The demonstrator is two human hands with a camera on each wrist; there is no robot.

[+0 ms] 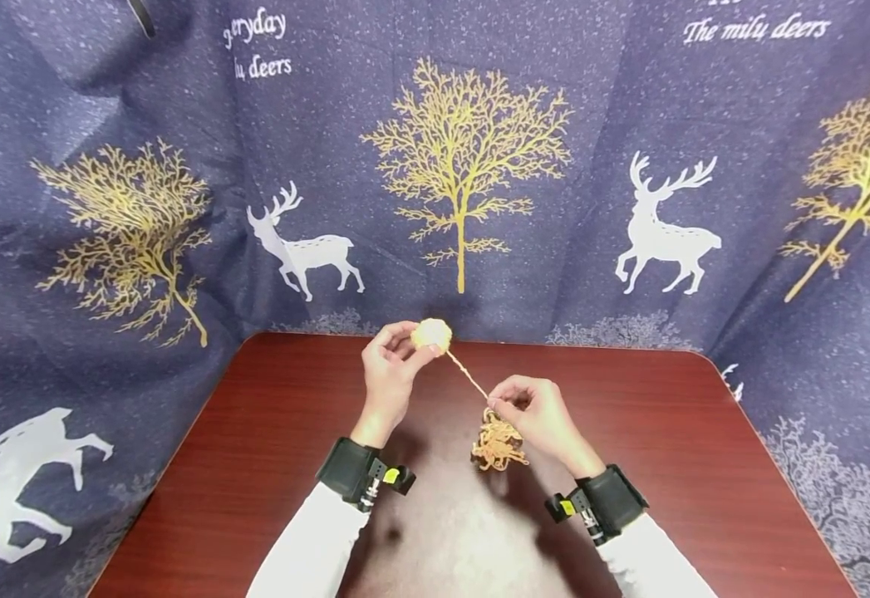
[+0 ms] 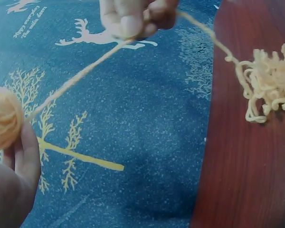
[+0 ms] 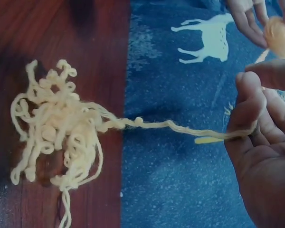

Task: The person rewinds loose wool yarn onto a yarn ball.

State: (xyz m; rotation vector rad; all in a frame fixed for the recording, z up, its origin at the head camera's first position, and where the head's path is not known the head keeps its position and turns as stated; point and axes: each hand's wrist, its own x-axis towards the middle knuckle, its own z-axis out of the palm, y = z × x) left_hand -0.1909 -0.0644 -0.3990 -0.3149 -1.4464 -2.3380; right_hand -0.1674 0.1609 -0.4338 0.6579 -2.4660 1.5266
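Note:
My left hand (image 1: 390, 374) holds a small ball of pale yellow yarn (image 1: 432, 334) between fingers and thumb, raised over the far side of the table. A taut strand (image 1: 468, 373) runs from the ball down to my right hand (image 1: 543, 415), which pinches it between thumb and fingers. Beyond that pinch the yarn continues to a loose, tangled heap of yarn (image 3: 61, 128) full of small loops and curls. In the left wrist view the same heap (image 2: 273, 80) lies at the right, on the tabletop.
The reddish-brown table (image 1: 285, 432) has a bright glare patch near its front. Behind it hangs a dark blue cloth (image 1: 554, 249) with white deer and golden trees. Each wrist wears a black strap with a small camera; the left strap (image 1: 348, 469) sits over a white sleeve.

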